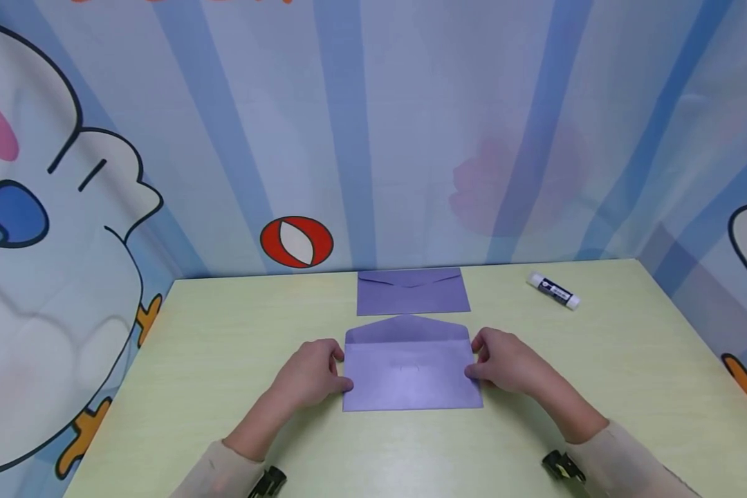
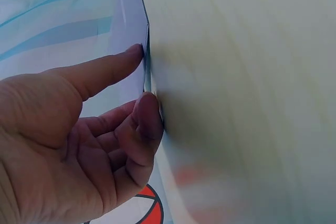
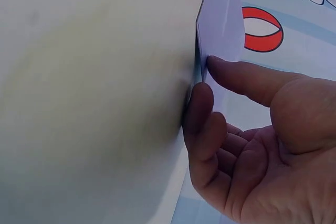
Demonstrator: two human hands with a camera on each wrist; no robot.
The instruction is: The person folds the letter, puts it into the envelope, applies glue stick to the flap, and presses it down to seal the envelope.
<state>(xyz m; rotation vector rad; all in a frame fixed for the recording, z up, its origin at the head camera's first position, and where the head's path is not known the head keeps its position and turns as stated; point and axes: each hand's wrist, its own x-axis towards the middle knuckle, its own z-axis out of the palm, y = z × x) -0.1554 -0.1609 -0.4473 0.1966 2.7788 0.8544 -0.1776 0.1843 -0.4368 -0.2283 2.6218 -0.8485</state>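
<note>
Grip: left hand [image 1: 312, 374], right hand [image 1: 508, 361] narrowly pinch purple rectangular paper envelope [image 1: 413, 379]
Place: before desk's [image 1: 255, 308] back edge
Risk: uneven pull could crease

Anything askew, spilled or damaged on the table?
No spills or obvious damage visible. One small oddity: faint marks near the middle of the nearer, open-flap envelope, on an otherwise plain face; can't tell if they're creases or print. The glue stick lies slanted at the far right, which seems harmless.
</note>
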